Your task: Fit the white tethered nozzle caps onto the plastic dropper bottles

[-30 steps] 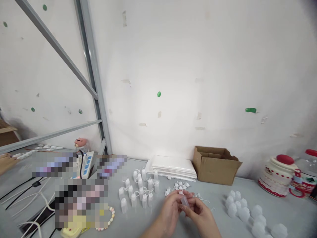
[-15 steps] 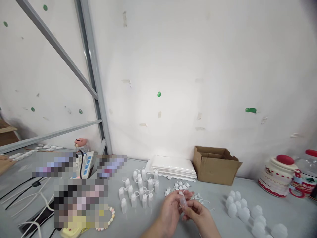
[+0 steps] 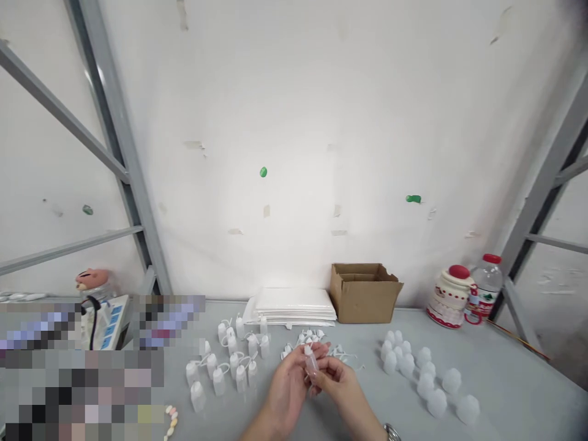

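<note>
A small translucent plastic dropper bottle (image 3: 311,364) is held tilted between my two hands, low in the middle of the view. My left hand (image 3: 287,387) is closed around its upper part, with fingers behind it. My right hand (image 3: 339,381) pinches the lower part between thumb and fingers. Just beyond my hands lies a pile of small white caps (image 3: 311,336), partly covered by them. Thin pale strips (image 3: 343,355) lie by the right fingers. On the left stand several small bottles with looped cap straps (image 3: 241,376).
Several white translucent rounded pieces (image 3: 426,384) sit on the grey table (image 3: 367,343) at right. Behind are stacked white envelopes (image 3: 294,301), an open cardboard box (image 3: 367,300), a decorated jar (image 3: 450,298) and a red-capped bottle (image 3: 487,283). A bead bracelet (image 3: 171,422) and a power strip (image 3: 110,327) lie left.
The view has turned right, so things appear shifted left, and the right metal frame now shows. Both hands still hold the bottle, which looks only slightly tilted differently.
</note>
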A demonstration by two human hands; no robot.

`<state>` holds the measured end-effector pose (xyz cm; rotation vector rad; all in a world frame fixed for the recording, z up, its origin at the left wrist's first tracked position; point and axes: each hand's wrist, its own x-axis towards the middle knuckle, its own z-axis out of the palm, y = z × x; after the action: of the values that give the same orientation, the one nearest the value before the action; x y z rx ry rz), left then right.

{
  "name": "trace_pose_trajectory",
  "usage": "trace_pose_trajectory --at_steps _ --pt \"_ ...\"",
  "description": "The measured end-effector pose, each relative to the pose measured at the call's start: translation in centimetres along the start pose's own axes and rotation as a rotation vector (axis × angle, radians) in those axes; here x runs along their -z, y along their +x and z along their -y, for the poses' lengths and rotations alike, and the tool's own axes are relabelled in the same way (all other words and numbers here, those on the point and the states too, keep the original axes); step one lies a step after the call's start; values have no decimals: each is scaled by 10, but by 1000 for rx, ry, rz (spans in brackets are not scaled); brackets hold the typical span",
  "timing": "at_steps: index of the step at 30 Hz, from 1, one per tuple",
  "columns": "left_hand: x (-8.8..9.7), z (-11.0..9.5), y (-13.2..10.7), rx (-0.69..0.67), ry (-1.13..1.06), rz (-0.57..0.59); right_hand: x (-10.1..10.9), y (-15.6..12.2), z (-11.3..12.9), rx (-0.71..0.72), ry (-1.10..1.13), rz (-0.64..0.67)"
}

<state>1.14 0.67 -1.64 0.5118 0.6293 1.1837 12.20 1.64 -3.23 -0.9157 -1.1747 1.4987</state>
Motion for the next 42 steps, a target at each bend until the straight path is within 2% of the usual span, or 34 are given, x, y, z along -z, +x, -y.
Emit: trace_pose_trajectory --at_steps 6,18,22,27,30,42 --pt "2 -3 -1 12 -27 38 -1 0 0 8 25 10" --pt "3 -1 1 3 16 7 1 2 -4 13 1 -8" --pt "3 0 1 -1 34 -9 0 -1 -1 38 -101 -48" --pt "2 2 -2 -79 77 17 0 -8 2 163 -344 -140" --pt "2 1 -3 -95 89 33 1 -9 2 197 -401 -161" --pt "7 1 5 -12 9 31 2 -1 5 -32 62 12"
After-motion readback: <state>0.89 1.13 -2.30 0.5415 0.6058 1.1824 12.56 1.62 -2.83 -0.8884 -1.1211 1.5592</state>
